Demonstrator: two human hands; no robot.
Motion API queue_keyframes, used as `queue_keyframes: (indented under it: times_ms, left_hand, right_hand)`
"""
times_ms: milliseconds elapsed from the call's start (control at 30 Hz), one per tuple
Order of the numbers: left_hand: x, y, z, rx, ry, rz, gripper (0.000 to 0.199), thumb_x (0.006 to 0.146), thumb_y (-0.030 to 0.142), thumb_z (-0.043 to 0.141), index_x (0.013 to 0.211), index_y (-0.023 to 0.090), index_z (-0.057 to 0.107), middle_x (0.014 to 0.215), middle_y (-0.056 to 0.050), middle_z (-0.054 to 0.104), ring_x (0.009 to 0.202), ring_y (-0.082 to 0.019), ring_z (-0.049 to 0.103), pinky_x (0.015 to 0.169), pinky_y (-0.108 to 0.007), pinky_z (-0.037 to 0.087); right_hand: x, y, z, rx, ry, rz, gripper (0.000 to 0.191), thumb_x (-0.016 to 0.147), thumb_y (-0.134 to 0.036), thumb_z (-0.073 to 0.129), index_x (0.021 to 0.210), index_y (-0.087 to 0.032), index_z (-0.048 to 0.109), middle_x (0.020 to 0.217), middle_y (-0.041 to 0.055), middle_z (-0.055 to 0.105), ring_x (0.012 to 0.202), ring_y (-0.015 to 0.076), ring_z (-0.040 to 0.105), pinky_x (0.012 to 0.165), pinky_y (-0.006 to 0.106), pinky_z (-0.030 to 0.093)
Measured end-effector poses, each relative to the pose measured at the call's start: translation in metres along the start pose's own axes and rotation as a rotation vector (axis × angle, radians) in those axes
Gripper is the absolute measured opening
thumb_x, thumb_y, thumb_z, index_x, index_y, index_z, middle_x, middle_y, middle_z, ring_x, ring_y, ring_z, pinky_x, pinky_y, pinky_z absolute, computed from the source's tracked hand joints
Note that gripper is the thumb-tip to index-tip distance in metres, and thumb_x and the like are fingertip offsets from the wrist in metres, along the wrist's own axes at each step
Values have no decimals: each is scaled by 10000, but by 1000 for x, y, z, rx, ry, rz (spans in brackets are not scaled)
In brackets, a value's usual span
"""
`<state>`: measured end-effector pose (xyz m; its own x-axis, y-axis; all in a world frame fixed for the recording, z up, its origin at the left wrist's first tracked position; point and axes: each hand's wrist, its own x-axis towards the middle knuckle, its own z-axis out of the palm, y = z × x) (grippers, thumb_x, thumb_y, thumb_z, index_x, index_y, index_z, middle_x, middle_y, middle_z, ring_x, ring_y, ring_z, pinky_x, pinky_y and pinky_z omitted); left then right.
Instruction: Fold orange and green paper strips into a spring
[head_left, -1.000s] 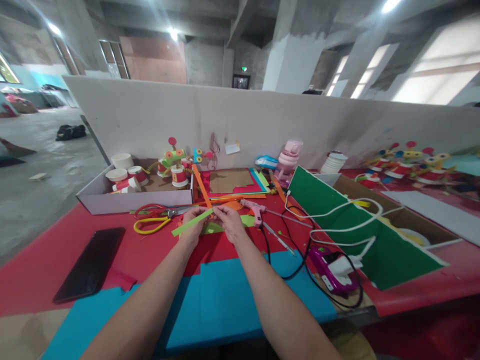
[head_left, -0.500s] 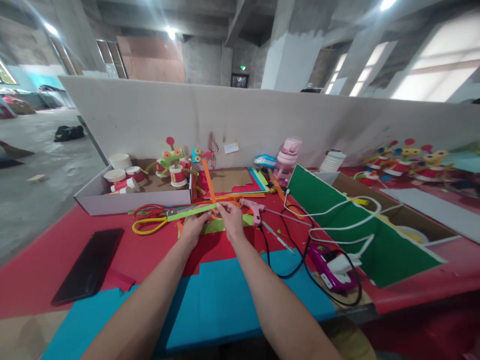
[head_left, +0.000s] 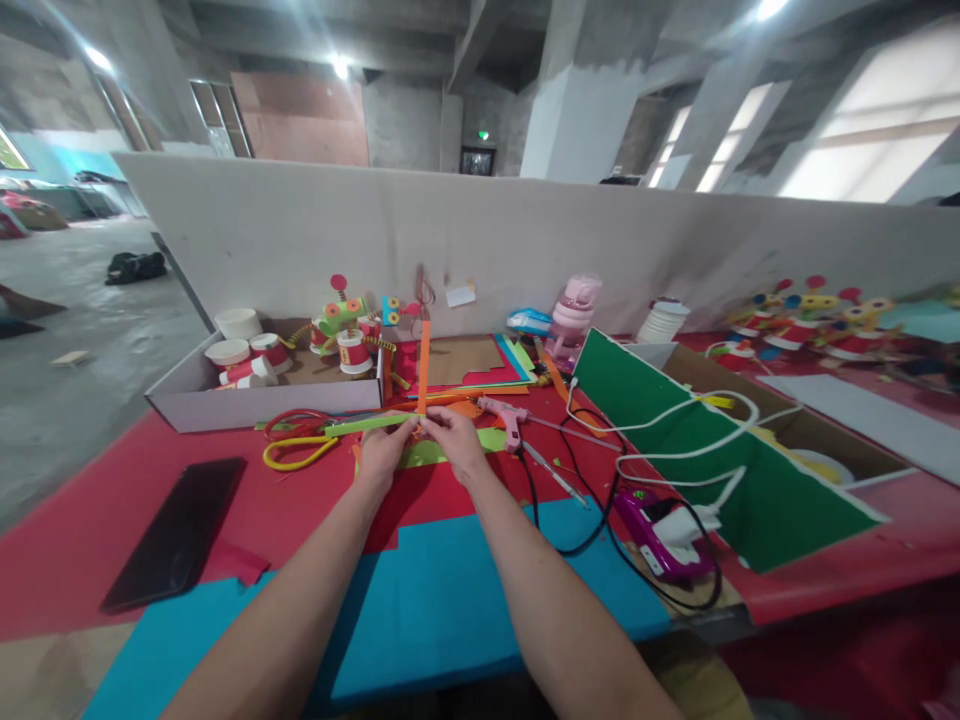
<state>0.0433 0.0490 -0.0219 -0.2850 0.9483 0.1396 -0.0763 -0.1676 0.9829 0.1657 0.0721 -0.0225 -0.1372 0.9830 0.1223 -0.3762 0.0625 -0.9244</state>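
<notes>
My left hand (head_left: 384, 450) and my right hand (head_left: 454, 440) meet over the middle of the table, fingertips pinched close together. Between them a green paper strip (head_left: 367, 424) and an orange paper strip (head_left: 424, 365) cross at one end. The green one points left, and the orange one stands away from me. Both hands are closed at this joint; the exact hold of each finger is partly hidden. Under them lies a light green paper piece (head_left: 420, 455). Just right of my right hand rests a pink glue gun (head_left: 510, 420). Yellow-handled scissors (head_left: 300, 455) lie to the left.
A white box (head_left: 270, 403) with paper cups and a paper figure stands at the back left. A black phone (head_left: 176, 530) lies left. Blue paper (head_left: 450, 590) covers the near edge. Cables run by a purple power strip (head_left: 660, 540) and a green-sided box (head_left: 705, 470).
The orange strip has turned from a slant to nearly straight away from me. The green strip's joined end has shifted slightly left and down; both hands have moved slightly left with it.
</notes>
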Motion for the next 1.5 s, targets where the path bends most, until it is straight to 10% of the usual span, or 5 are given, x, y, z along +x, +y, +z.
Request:
queue_keyframes:
  times_ms: [1500]
  left_hand:
    - [0, -2, 3, -223, -86, -67, 264, 582, 380, 813, 629, 200, 626, 550, 27, 572, 515, -113, 489, 551, -247, 365]
  right_hand:
    - [2, 2, -2, -4, 0, -20, 314, 594, -449, 805, 731, -188, 695, 642, -26, 649, 561, 113, 564, 620, 260, 523]
